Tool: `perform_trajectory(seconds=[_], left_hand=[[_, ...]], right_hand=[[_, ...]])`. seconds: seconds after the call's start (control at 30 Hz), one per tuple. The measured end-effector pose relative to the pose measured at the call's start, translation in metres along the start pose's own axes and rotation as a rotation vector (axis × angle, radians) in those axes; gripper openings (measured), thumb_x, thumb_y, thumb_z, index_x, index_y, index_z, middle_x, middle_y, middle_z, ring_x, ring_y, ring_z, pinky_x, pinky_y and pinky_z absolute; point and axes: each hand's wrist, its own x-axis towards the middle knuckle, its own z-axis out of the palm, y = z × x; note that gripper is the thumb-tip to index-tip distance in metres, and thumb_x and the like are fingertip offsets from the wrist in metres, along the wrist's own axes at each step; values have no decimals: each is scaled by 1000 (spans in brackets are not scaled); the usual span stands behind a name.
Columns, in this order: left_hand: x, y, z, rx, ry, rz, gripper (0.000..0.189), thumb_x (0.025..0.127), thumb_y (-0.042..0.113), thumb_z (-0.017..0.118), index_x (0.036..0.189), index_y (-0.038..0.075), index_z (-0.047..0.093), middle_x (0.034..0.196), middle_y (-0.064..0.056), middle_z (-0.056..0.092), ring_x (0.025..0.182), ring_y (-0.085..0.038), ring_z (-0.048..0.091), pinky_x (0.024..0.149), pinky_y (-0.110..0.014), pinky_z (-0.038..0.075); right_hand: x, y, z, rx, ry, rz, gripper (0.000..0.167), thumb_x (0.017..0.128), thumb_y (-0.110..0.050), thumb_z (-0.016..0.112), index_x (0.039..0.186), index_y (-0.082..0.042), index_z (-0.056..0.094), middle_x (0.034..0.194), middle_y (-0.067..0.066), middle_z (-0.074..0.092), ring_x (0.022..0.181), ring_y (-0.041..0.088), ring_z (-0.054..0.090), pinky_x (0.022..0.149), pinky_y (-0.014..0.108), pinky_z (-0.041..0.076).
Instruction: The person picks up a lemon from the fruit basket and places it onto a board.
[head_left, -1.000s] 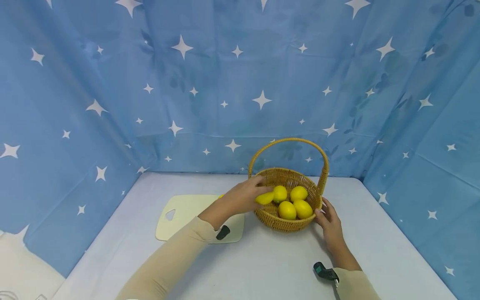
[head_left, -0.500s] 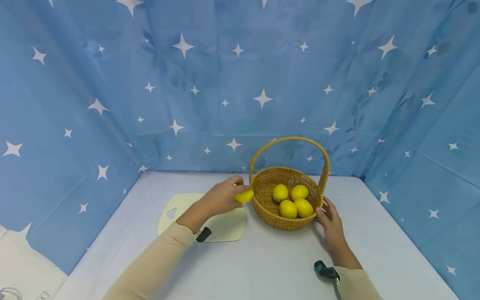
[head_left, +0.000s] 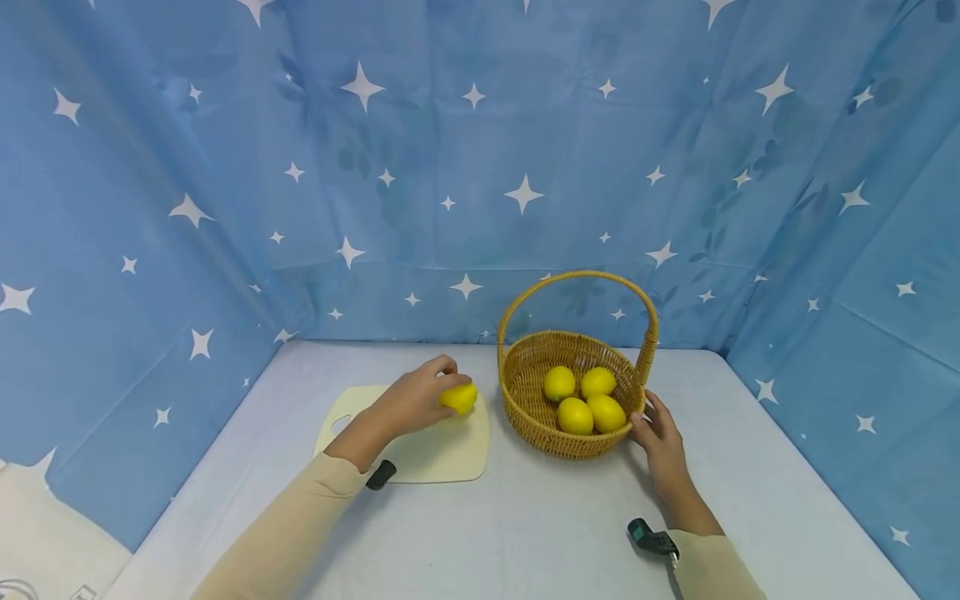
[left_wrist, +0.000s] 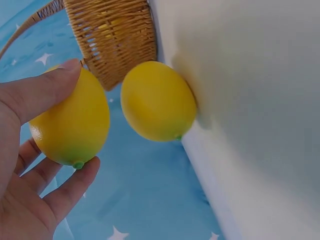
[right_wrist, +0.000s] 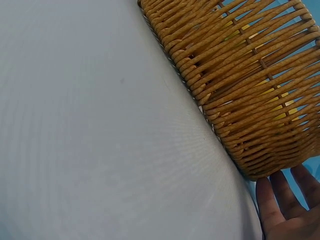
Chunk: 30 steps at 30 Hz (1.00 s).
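Left hand (head_left: 408,404) holds one lemon (left_wrist: 75,125) between thumb and fingers, over the cutting board (head_left: 450,458), toward its 2 o'clock in head view. Second lemon (left_wrist: 159,101) just beside it. Wicker basket (head_left: 570,447) at roughly 3 o'clock from board; four lemons (head_left: 575,416) inside. Right hand (head_left: 662,450): fingers extended, tips touching basket at 4 o'clock.

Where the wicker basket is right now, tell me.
In the head view, the wicker basket stands right of centre on the table, between the cutting board and the right hand, which touches it.
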Motion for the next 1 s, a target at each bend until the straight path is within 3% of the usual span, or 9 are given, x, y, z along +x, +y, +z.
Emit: perform_trajectory(seconds=[0.27,0.5,0.77,1.0], left_hand=[[-13,-10,2,-32,1,-55,49,77,17,84,122,19,66,115,-1,49,95,-17,52,82,-35,50],[-21,-23,-5,-39,35,-102,50,75,16,86,121,17,68,114,-1,49,95,-18,51,83,-36,50],[-36,-45,-5,-42,6,-175,47,77,13,84,121,16,67,113,-1,48,94,-20,51,80,-37,50],[-44,-61,7,-80,-31,-211,44,77,3,81,118,13,68,112,-3,48,95,-21,50,84,-37,49]], right_hand=[[-2,-3,-1,0,-1,23,65,103,-36,47,158,-24,14,157,15,24,136,35,35,90,17,46],[-3,-5,0,20,5,27,64,103,-35,48,157,-24,15,157,15,24,136,35,36,89,16,46],[0,-4,0,-16,-1,28,66,102,-39,48,157,-26,15,157,13,25,136,34,35,89,15,45],[1,-1,-1,-11,1,34,66,102,-40,48,157,-26,15,156,15,25,135,36,36,88,15,46]])
